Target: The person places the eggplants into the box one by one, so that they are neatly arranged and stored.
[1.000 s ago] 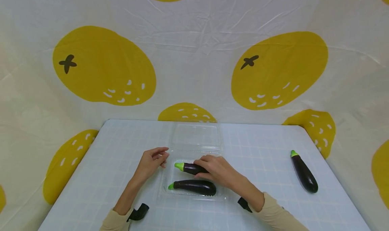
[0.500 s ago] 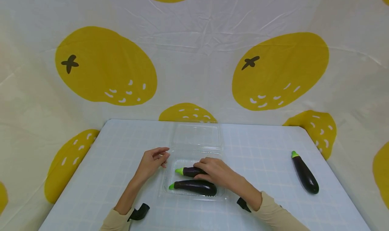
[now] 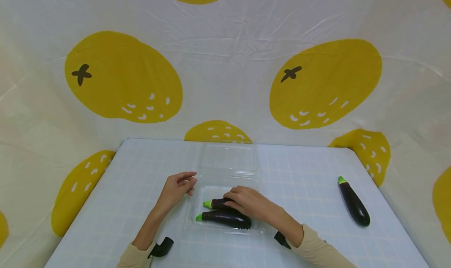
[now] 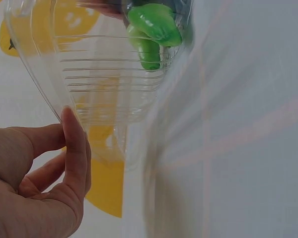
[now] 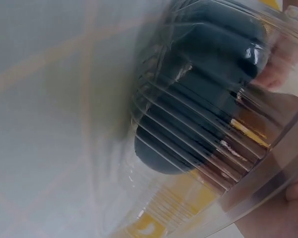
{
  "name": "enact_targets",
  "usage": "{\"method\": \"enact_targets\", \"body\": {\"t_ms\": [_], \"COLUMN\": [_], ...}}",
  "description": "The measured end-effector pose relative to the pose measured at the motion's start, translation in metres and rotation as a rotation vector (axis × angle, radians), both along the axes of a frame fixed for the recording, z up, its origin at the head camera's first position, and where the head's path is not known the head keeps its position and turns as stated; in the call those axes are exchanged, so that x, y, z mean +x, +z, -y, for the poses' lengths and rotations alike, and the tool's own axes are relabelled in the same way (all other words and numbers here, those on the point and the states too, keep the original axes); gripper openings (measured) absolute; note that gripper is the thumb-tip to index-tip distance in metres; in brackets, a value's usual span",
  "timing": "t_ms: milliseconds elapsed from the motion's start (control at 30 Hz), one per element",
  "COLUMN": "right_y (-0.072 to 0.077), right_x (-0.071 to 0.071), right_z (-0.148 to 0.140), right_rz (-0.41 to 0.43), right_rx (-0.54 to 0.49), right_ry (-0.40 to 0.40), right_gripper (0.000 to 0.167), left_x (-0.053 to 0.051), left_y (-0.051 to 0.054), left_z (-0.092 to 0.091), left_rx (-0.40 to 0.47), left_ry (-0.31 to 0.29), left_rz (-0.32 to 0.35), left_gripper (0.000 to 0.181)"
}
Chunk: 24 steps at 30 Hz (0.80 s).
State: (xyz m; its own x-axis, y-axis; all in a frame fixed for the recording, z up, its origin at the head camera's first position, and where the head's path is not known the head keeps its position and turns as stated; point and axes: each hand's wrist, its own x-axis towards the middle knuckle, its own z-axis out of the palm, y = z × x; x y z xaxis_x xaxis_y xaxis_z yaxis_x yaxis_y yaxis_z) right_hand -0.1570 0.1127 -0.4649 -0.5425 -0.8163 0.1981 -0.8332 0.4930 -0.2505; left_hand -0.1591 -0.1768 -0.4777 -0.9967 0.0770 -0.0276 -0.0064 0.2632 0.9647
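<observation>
In the head view, an opened clear plastic clamshell container (image 3: 192,215) lies at the middle of the table. Two dark eggplants with green stem ends lie side by side in its near half. My right hand (image 3: 248,201) holds the farther eggplant (image 3: 219,203) from above, covering its thick end. The nearer eggplant (image 3: 227,219) is uncovered and appears to touch it. At the container's left side, my left hand (image 3: 177,187) pinches the rim between thumb and fingers, as the left wrist view shows. Through the clear wall (image 5: 208,124) in the right wrist view, the eggplants' rounded ends are visible.
A third eggplant (image 3: 354,202) lies on the right part of the white table (image 3: 299,174). The container's transparent lid (image 3: 228,158) is folded back toward the far table edge. Behind hangs a pale cloth with large yellow fruit prints (image 3: 123,76).
My right hand has moved the farther eggplant down and toward me, against the nearer one. The left hand has stayed at the container's edge.
</observation>
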Motion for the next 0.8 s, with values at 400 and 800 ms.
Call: {"method": "enact_targets", "body": {"t_ms": [400,800], "right_y": [0.002,0.009], "right_x": [0.002,0.0], "right_z": [-0.013,-0.038], "right_rz": [-0.016,-0.136], "right_rx": [-0.06,-0.173], "right_ry": [-0.038,-0.097], "right_gripper": [0.023,0.022], "left_x": [-0.001,-0.001], "left_y": [0.0,-0.001], "left_z": [-0.002,-0.001], "left_rx": [-0.015,-0.031], "left_ry": [0.013,0.018], "left_rz": [0.016,0.018], "left_gripper": [0.035,0.037]}}
